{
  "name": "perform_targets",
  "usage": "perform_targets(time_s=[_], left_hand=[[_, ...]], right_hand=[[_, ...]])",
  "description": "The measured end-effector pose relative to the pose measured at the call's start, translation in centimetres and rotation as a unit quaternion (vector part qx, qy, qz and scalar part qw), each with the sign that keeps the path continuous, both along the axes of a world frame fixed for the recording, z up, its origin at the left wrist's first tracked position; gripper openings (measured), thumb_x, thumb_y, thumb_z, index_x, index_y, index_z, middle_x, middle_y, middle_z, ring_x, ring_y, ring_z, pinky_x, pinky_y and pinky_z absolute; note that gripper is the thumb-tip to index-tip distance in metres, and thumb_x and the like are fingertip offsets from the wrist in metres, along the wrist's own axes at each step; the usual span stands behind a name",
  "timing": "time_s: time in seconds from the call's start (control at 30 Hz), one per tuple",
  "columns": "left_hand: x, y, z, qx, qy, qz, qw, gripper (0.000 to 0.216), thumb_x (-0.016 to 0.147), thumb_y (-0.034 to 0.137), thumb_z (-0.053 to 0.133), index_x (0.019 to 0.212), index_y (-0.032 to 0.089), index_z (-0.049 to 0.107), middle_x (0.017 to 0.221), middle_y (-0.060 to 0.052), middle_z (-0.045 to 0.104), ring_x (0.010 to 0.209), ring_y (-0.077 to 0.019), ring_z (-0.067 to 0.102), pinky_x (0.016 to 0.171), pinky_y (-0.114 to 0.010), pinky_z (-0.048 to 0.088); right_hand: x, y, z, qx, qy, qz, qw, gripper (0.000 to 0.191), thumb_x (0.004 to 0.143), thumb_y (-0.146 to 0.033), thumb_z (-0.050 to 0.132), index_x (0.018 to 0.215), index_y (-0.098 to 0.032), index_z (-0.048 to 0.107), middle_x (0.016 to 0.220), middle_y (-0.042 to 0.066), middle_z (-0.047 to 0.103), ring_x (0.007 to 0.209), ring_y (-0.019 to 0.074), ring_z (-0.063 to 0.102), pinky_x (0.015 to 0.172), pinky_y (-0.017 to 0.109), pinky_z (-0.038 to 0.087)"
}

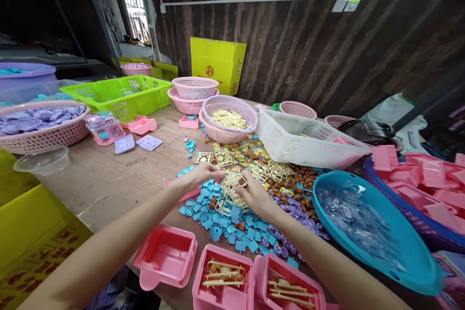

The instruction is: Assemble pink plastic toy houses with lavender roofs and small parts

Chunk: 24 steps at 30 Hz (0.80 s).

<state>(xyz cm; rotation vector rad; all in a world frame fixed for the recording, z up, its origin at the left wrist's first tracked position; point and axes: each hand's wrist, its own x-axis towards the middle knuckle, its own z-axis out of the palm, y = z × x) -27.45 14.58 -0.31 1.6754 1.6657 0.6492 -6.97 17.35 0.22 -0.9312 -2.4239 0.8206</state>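
Observation:
My right hand (257, 194) is closed at the edge of a cream plastic parts frame (234, 182), thumb on the near side. My left hand (205, 175) is just to the left, its fingers pinched together at the frame's upper left; what lies between them is hidden. Beneath my hands, more cream frames (223, 205) rest on a pile of small blue plastic pieces (212, 223). Further cream frames (278, 170) lie to the right and behind. Nearest my body stand a pink box (167, 252) and two pink boxes holding cream sticks (223, 278) and brown pieces.
Brown pieces (303, 184) and purple spiral pieces (296, 213) spread rightward. A blue tub (417, 256) of clear packets, a white basket (286, 147) and a lilac basket (250, 116) of sticks surround the pile. Yellow cardboard (32, 232) stands left.

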Motion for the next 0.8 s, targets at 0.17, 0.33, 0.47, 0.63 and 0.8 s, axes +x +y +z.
perform_targets(time_s=[0.17, 0.33, 0.47, 0.63, 0.8], left_hand=[[-3.4, 3.4, -0.1, 0.019, 0.156, 0.140, 0.978, 0.031, 0.084, 0.020, 0.046, 0.109, 0.012, 0.062, 0.103, -0.012, 0.067, 0.101, -0.0237, 0.059, 0.087, -0.032, 0.043], [-2.2, 7.9, -1.0, 0.053, 0.243, 0.138, 0.959, 0.034, 0.079, 0.028, 0.060, 0.111, 0.016, 0.058, 0.124, -0.013, 0.055, 0.122, -0.0284, 0.044, 0.103, -0.046, 0.027], [-0.2, 10.3, -1.6, 0.049, 0.268, 0.109, 0.956, 0.034, 0.079, 0.032, 0.063, 0.107, 0.014, 0.058, 0.122, -0.011, 0.054, 0.119, -0.0269, 0.044, 0.102, -0.051, 0.030], [-1.1, 10.3, -2.2, 0.019, 0.252, 0.102, 0.962, 0.028, 0.087, 0.035, 0.052, 0.105, 0.014, 0.057, 0.106, -0.007, 0.060, 0.095, -0.0185, 0.059, 0.083, -0.040, 0.048], [-1.1, 9.8, -2.5, 0.010, 0.234, 0.125, 0.964, 0.034, 0.082, 0.042, 0.058, 0.096, 0.011, 0.062, 0.110, -0.015, 0.059, 0.103, -0.0238, 0.056, 0.086, -0.035, 0.045]], right_hand=[[1.0, 1.3, 0.3, 0.016, 0.033, -0.029, 0.999, 0.040, 0.077, -0.024, 0.044, 0.117, -0.019, 0.047, 0.106, 0.009, 0.062, 0.096, 0.0230, 0.057, 0.084, 0.036, 0.042], [0.5, 2.1, -0.4, 0.034, -0.013, -0.008, 0.999, 0.020, 0.081, -0.031, 0.044, 0.085, -0.018, 0.058, 0.081, 0.007, 0.064, 0.077, 0.0227, 0.059, 0.070, 0.034, 0.046], [0.5, 2.8, -1.3, 0.086, 0.018, -0.024, 0.996, 0.016, 0.084, -0.032, 0.042, 0.082, -0.021, 0.054, 0.080, 0.006, 0.062, 0.079, 0.0210, 0.057, 0.069, 0.031, 0.046], [1.7, 5.2, -1.3, 0.091, 0.035, -0.065, 0.993, 0.018, 0.083, -0.037, 0.040, 0.075, -0.022, 0.046, 0.073, 0.002, 0.054, 0.069, 0.0180, 0.052, 0.064, 0.030, 0.044], [0.2, 6.5, -1.7, 0.072, 0.051, -0.058, 0.994, 0.016, 0.082, -0.036, 0.041, 0.074, -0.022, 0.044, 0.074, 0.001, 0.053, 0.073, 0.0182, 0.052, 0.068, 0.031, 0.043]])
